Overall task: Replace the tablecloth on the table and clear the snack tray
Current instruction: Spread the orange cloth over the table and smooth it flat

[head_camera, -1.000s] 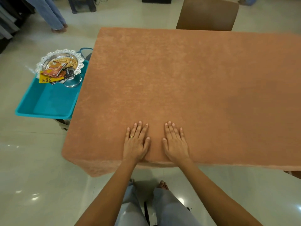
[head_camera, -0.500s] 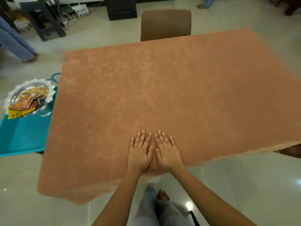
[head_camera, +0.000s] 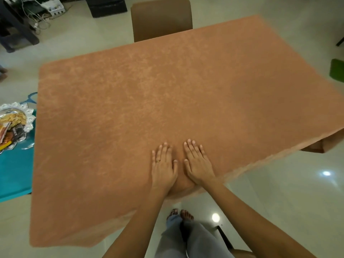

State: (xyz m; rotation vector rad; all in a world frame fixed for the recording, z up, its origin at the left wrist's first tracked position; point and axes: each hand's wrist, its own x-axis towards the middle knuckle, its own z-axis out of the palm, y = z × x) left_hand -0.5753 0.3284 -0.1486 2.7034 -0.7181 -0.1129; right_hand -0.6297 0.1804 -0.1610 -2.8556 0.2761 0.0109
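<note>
An orange-brown tablecloth (head_camera: 149,101) covers the whole table and hangs over its near edge. My left hand (head_camera: 163,164) and my right hand (head_camera: 198,162) lie flat on the cloth near that edge, side by side, fingers spread, holding nothing. The left hand wears a ring. At the far left a silver snack tray (head_camera: 28,120) with a scalloped rim holds chips and several snack packets. It stands in a teal bin (head_camera: 14,170) beside the table and is partly cut off by the frame.
A brown chair (head_camera: 161,17) is pushed in at the table's far side. Another brown chair corner (head_camera: 320,146) shows under the right edge. Dark furniture and cables (head_camera: 37,19) sit at the back left; a green object (head_camera: 337,70) lies on the floor at right.
My view has swung right and tilted, so the snack tray slid toward the left edge. My hands moved closer together and stay flat on the cloth.
</note>
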